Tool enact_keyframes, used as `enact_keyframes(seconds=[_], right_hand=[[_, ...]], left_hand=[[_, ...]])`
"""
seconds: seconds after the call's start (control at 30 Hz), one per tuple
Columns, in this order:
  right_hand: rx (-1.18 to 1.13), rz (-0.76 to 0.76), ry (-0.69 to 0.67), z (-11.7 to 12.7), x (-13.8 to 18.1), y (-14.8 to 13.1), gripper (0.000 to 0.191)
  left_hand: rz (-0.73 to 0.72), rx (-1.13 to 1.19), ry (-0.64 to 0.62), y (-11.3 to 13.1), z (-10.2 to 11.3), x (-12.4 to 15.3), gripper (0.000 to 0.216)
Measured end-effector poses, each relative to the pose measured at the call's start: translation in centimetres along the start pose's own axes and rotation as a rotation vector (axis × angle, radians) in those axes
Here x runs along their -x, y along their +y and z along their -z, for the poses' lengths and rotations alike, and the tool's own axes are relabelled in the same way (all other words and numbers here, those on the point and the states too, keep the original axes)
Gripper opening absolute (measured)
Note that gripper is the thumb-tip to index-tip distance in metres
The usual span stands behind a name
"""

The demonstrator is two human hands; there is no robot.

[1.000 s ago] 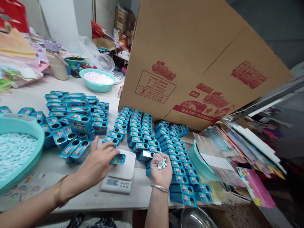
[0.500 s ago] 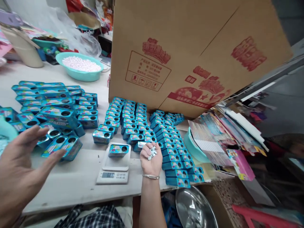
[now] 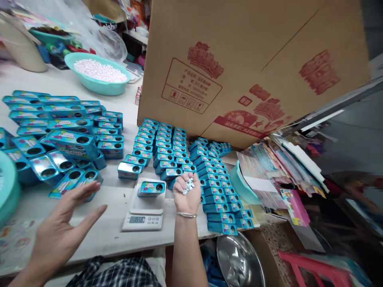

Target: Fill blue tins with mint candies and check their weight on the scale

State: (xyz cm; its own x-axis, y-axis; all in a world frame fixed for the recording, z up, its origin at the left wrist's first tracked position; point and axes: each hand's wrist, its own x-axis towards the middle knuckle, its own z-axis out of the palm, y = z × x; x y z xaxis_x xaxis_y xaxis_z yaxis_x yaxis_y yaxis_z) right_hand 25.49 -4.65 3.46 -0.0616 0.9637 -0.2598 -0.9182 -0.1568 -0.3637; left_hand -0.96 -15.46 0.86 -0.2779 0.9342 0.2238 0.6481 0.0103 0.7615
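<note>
My right hand (image 3: 187, 194), palm up with curled fingers, cups a small heap of pale blue candies (image 3: 188, 185). To its left stands a white digital scale (image 3: 145, 222), its display lit, bearing one blue candy tin (image 3: 151, 188) with a dark round spot on its top. Over the left part of the table hangs my left hand (image 3: 64, 227), thumb and fingers apart, nothing in it. Beyond its fingertips sits a jumbled pile of the same blue tins (image 3: 70, 143). Rows of blue tins (image 3: 170, 155) stand just past the scale and alongside my right hand.
A large cardboard box (image 3: 239, 71) rises behind the rows. A turquoise bowl of pale candies (image 3: 98, 81) stands at the back left; another turquoise bowl (image 3: 7, 187) is cut off at the left edge. Stacked papers (image 3: 284, 159) lie right. Below the table edge is a metal bowl (image 3: 239, 259).
My left hand has moved right and down, away from the tin pile. The scale's reading has changed. My right hand still cups the candies.
</note>
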Motion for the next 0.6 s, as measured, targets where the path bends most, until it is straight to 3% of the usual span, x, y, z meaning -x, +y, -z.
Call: enact_keyframes(seconds=[0.13, 0.3, 0.43, 0.5, 0.6], right_hand=[[0.018, 0.001, 0.014, 0.0, -0.3, 0.5, 0.018], [0.009, 0.008, 0.032, -0.1, -0.5, 0.7, 0.018], [-0.063, 0.060, 0.197, 0.3, -0.3, 0.9, 0.019], [-0.092, 0.071, 0.294, 0.8, -0.1, 1.0, 0.021], [-0.073, 0.089, 0.352, 1.4, 0.3, 1.4, 0.021]], left_hand=[[-0.128, 0.089, -0.095, 1.7, -2.1, -1.6, 0.053], [-0.307, 0.065, -0.266, 1.0, -6.7, -3.6, 0.069], [-0.237, 0.128, -0.383, -0.3, -9.9, -4.3, 0.057], [-0.214, 0.183, -0.414, 0.0, -10.2, -4.3, 0.041], [-0.315, 0.216, -0.355, 2.4, -8.5, -4.6, 0.031]])
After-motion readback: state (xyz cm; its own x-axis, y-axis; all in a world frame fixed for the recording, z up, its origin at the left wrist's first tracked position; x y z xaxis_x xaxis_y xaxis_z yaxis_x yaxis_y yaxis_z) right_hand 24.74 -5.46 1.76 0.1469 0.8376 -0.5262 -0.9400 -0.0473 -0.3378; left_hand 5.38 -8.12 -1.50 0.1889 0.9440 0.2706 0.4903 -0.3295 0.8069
